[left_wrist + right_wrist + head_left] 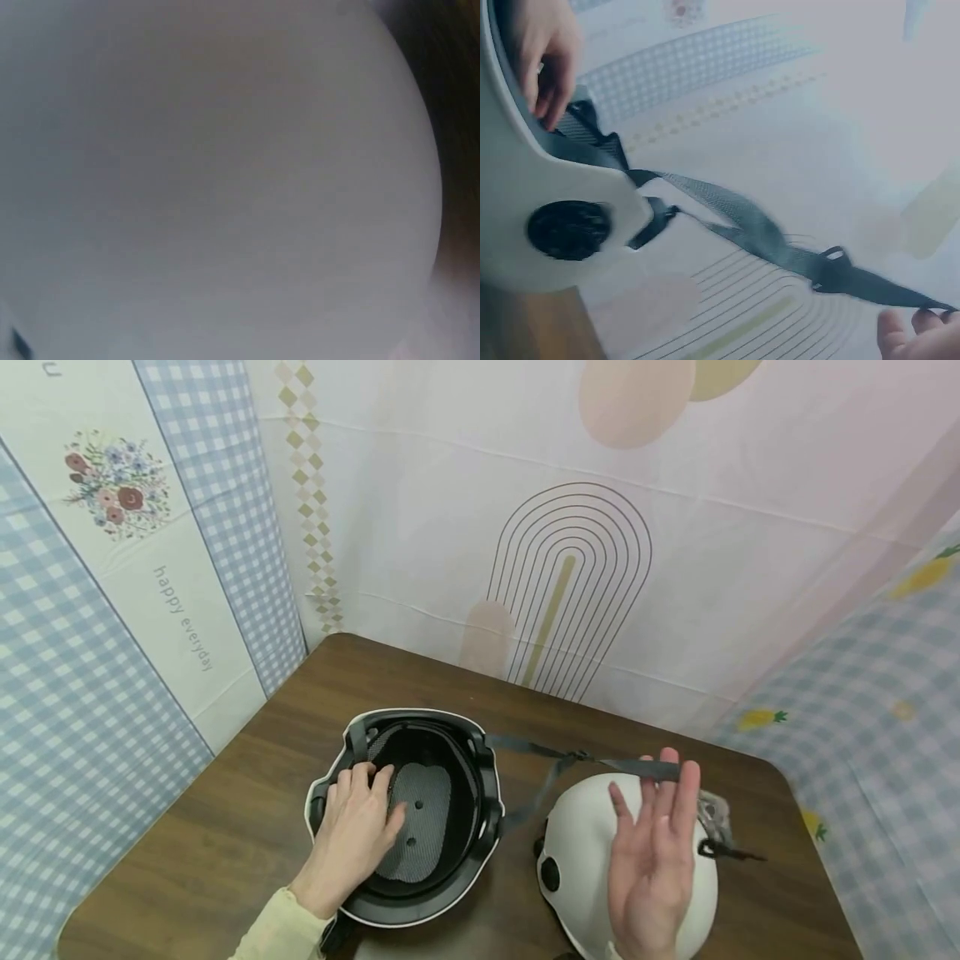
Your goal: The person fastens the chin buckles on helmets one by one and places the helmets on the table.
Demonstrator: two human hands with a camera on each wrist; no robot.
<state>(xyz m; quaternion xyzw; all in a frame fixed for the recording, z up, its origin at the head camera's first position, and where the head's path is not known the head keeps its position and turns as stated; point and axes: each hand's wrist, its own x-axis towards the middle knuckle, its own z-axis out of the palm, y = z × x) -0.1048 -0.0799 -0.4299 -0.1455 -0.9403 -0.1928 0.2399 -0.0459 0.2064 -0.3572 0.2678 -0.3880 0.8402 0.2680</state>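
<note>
In the head view, an upturned helmet (420,908) sits on the desk (247,793), a broad stretch of wood lying between it and the left edge and a narrower strip between it and the far edge. The left hand (352,818) lies over the helmet's left rim, fingers bent inside; whether they grip anything I cannot tell. From the helmet's right rim, a grey strap (626,766) runs in two branches that join at a buckle and stretch to the right hand (651,868), which is palm up with fingers extended, the strap end across them. That hand is above a second helmet (577,843), which rests dome up with a gap of desk separating the two. A black clip (731,852) sticks out past its right side, and more wood reaches from there to the right edge. Printed cloth (420,527) rises directly behind the desk's far edge. In the left wrist view, a blurred, pale rounded surface fills most of the frame, its curved edge bordering a dark strip at right. In the right wrist view, the first helmet's edge curves down at left, the left fingers tucked inside it, and the strap slants taut through open air to the right fingertips.
</note>
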